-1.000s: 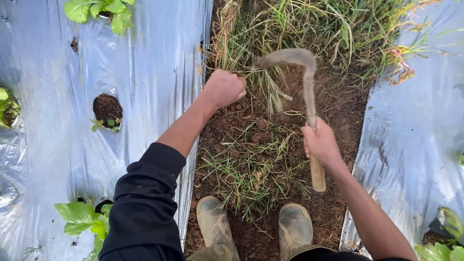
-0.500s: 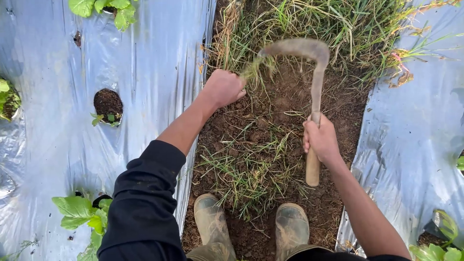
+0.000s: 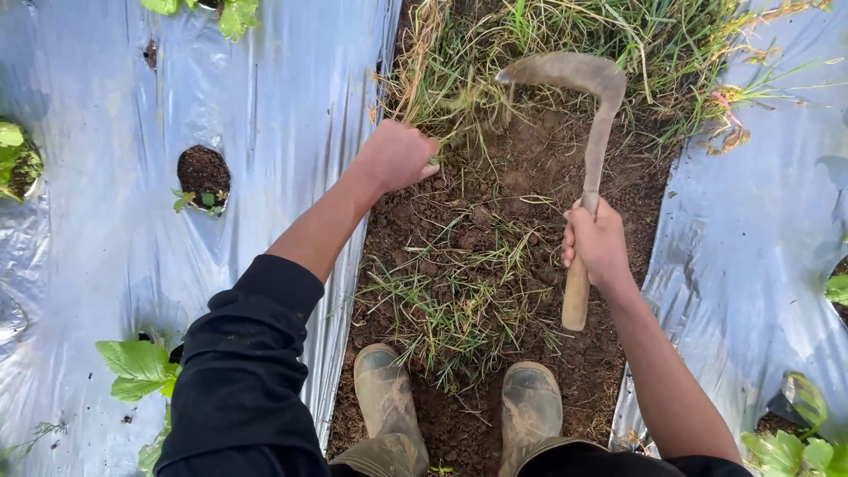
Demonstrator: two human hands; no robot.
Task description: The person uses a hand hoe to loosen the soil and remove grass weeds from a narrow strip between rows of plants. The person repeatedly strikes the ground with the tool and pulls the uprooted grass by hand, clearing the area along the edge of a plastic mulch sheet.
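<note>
Since the earlier frame, the curved, soil-caked metal sickle with a wooden handle (image 3: 590, 150) has swung further right and up, its blade tip now clear of the green grass tuft (image 3: 459, 106). Right hand (image 3: 599, 243) is wrapped fully closed around the handle. Left hand (image 3: 395, 156) is a closed fist gripping grass stems at the soil strip's left edge, beside the silver plastic mulch sheet (image 3: 274, 132). Two muddy rubber boots (image 3: 459, 411) stand below cut grass.

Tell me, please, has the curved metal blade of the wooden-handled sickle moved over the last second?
Yes. The curved metal sickle blade has swung right and farther away, out of the grass clump that the left hand grips.
</note>
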